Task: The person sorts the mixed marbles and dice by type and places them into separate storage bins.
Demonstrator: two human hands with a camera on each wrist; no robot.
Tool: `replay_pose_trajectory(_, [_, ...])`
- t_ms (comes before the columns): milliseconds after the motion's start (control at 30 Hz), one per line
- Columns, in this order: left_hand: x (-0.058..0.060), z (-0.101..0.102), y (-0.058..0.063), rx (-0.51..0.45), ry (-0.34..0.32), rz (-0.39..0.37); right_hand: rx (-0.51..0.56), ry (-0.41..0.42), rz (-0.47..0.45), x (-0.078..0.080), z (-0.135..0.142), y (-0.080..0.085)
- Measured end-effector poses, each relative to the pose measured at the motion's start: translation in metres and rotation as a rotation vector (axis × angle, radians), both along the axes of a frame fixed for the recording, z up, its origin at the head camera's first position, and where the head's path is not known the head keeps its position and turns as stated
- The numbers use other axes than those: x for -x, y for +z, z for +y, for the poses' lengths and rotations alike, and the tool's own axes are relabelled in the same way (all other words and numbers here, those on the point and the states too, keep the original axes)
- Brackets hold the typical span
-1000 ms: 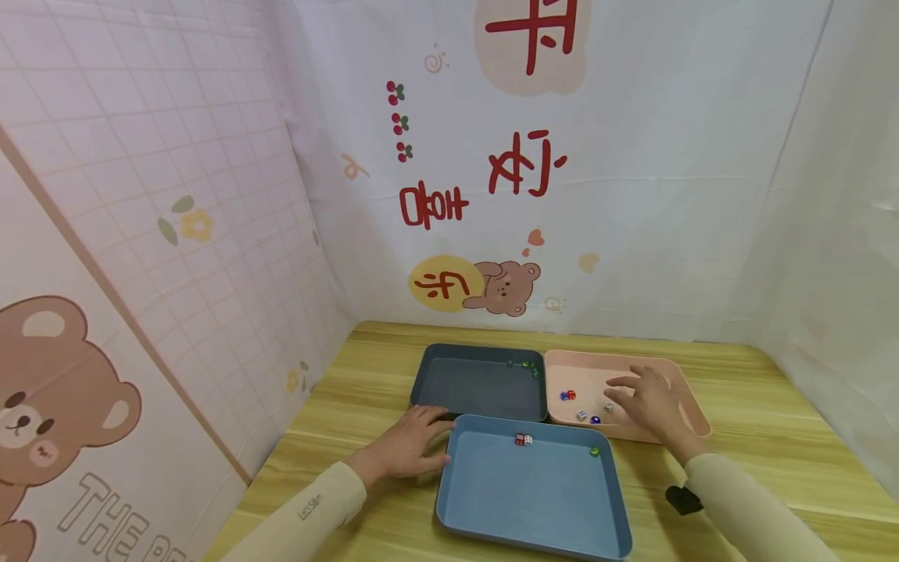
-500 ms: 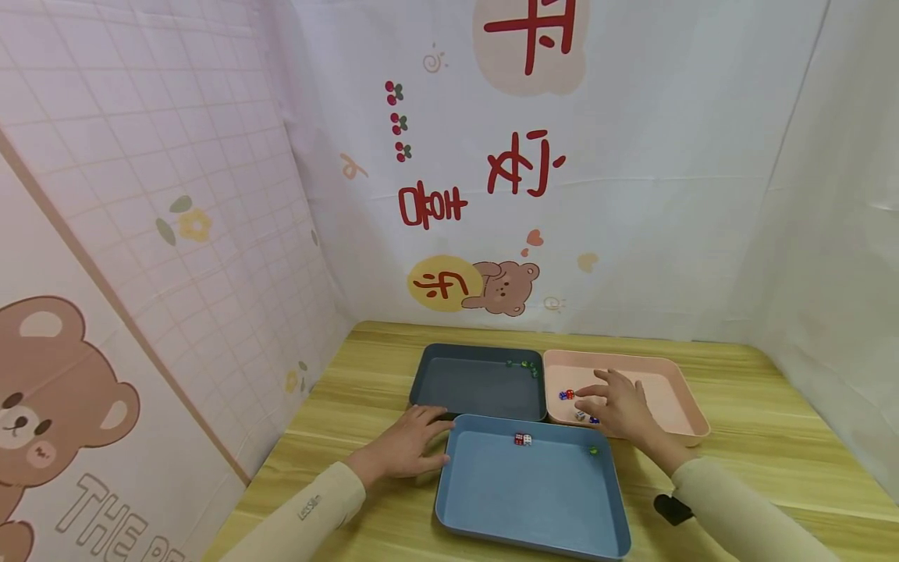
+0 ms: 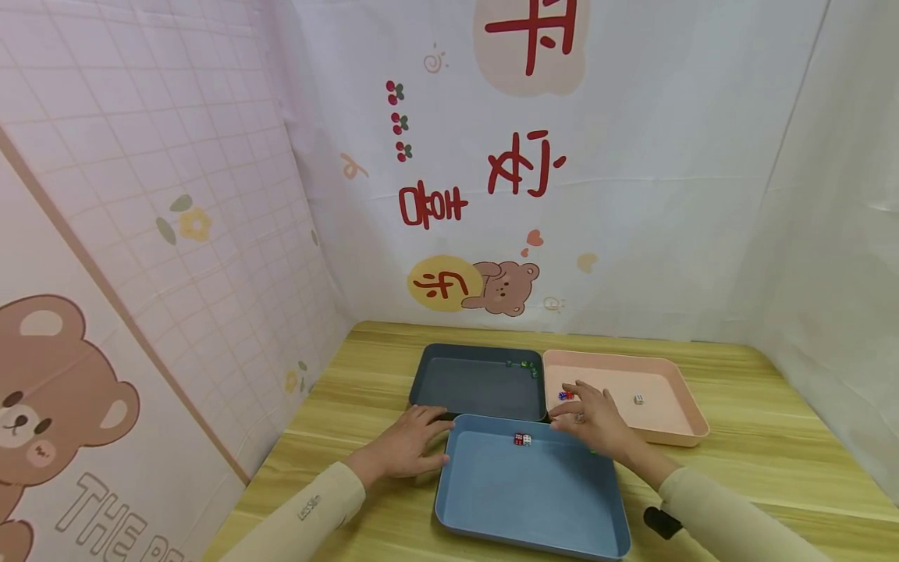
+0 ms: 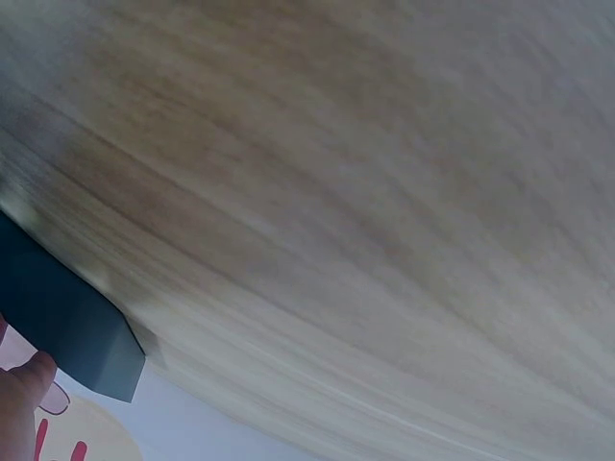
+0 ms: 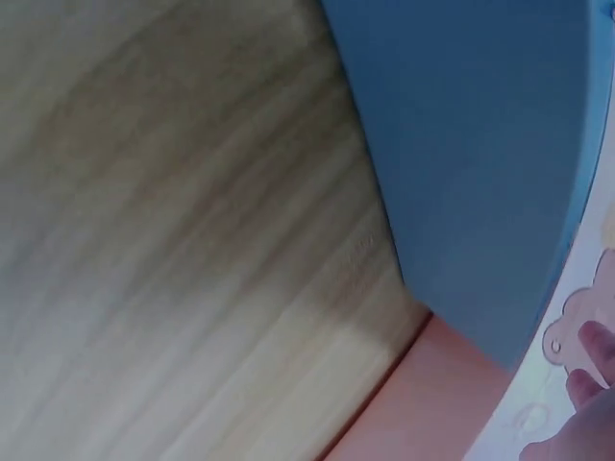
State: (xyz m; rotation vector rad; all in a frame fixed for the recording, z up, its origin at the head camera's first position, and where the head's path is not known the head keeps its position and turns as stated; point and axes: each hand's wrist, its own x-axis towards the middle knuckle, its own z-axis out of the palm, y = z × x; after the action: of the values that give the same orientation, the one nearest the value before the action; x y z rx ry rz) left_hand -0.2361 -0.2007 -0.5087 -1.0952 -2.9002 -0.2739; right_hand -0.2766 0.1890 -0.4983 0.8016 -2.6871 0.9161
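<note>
My left hand rests beside the blue tray, fingers relaxed, fingertips right at its back left rim. My right hand is over the back rim of the blue tray and the front of the pink tray. Its fingers are loosely bent, with no object showing between the tips. In the blue tray lie a red die and a white die, side by side; a green bead there is mostly hidden under the right hand. The pink tray holds a white die, and a blue die near the fingers.
A dark grey tray with several green beads stands back left, against the pink one. All three trays sit on a wood-grain table. Printed cloth walls enclose the back and sides.
My right hand has moved left across the pink tray to the blue tray's back rim. A white die now shows farther right in the pink tray. The left hand stays put.
</note>
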Motion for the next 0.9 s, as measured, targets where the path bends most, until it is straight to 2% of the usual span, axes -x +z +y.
replay_pose_trajectory(267, [-0.001, 0.0, 0.002, -0.005, 0.001, -0.004, -0.099, 0.052, 0.06, -0.005, -0.01, -0.008])
replay_pose_trajectory(567, [0.0, -0.001, 0.0, -0.006, 0.007, 0.001, -0.176, 0.07, 0.043, -0.007, -0.024, -0.017])
replay_pose_trajectory(900, [0.0, -0.001, -0.003, -0.02, -0.014, 0.032, -0.253, 0.062, 0.146, -0.007, -0.034, -0.027])
